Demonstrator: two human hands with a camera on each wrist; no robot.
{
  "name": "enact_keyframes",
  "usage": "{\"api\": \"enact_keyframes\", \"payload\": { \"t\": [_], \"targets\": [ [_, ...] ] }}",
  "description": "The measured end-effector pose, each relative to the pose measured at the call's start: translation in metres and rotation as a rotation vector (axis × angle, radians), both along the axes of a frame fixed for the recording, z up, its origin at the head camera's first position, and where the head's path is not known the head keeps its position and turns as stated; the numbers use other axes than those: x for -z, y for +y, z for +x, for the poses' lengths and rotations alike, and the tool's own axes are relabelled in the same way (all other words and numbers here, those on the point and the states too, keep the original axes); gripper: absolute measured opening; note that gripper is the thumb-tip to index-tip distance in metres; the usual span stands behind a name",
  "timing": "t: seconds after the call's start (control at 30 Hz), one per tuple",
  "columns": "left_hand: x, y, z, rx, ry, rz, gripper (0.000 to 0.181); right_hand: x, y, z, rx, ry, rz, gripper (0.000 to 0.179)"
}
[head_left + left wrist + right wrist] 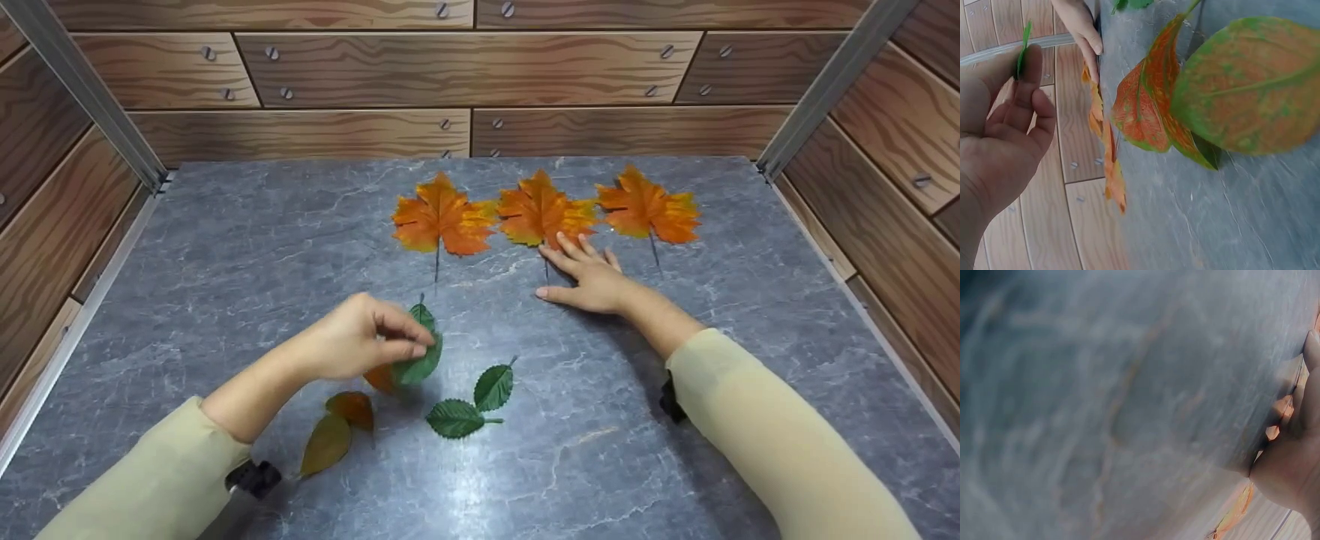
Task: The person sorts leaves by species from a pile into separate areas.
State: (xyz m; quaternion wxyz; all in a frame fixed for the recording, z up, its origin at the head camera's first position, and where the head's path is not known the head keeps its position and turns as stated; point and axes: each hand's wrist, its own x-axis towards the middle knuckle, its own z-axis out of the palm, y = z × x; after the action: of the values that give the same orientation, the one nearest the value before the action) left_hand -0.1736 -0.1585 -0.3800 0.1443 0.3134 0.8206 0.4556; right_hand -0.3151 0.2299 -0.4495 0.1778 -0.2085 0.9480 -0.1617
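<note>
My left hand [367, 337] pinches a green leaf [418, 369] between thumb and fingers, off the table. The left wrist view shows this leaf edge-on, a thin green strip at the fingertips. Of three orange maple leaves in a row, the middle one [536, 206] lies under the fingertips of my right hand [592, 279]. That hand's fingers are spread, with the thumb close to the leaf's stem. In the right wrist view the right hand [1297, 450] shows only in part, at the right edge. Two green serrated leaves [454, 418] lie nearer the front, between the hands.
The other maple leaves lie left [442, 214] and right [649, 204] of the middle one. Orange-green oval leaves [327, 444] lie near the left wrist, one orange leaf [379, 379] partly behind the held leaf. Wood-patterned panels [465, 67] border the grey marbled table [247, 225].
</note>
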Motion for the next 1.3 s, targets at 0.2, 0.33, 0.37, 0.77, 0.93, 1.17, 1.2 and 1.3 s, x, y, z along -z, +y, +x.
{"api": "enact_keyframes", "payload": {
  "t": [0.2, 0.33, 0.37, 0.77, 0.93, 1.17, 1.2, 1.3],
  "targets": [
    [0.003, 0.013, -0.016, -0.087, -0.061, 0.042, 0.024, 0.0, 0.0, -0.001, 0.001, -0.003, -0.002, 0.092],
    [0.007, 0.023, -0.027, -0.122, -0.088, 0.006, 0.026, 0.0, -0.001, -0.001, 0.003, -0.004, 0.004, 0.091],
    [0.009, 0.025, -0.03, -0.129, -0.091, -0.003, 0.026, 0.0, -0.001, 0.0, 0.004, -0.004, 0.006, 0.091],
    [0.027, 0.044, -0.052, -0.206, -0.07, -0.09, 0.026, -0.001, -0.001, 0.001, 0.002, 0.002, 0.001, 0.09],
    [0.031, 0.049, -0.058, -0.227, -0.052, -0.126, 0.025, -0.002, 0.0, 0.001, 0.003, 0.007, -0.002, 0.09],
    [0.036, 0.054, -0.064, -0.235, -0.054, -0.16, 0.025, -0.002, -0.001, 0.0, 0.004, 0.001, 0.01, 0.09],
    [0.037, 0.054, -0.064, -0.234, -0.055, -0.164, 0.025, -0.001, -0.001, 0.0, 0.004, 0.0, 0.013, 0.09],
    [0.039, 0.055, -0.065, -0.226, -0.046, -0.168, 0.024, -0.001, -0.001, 0.0, 0.003, 0.003, 0.009, 0.09]
  ]
}}
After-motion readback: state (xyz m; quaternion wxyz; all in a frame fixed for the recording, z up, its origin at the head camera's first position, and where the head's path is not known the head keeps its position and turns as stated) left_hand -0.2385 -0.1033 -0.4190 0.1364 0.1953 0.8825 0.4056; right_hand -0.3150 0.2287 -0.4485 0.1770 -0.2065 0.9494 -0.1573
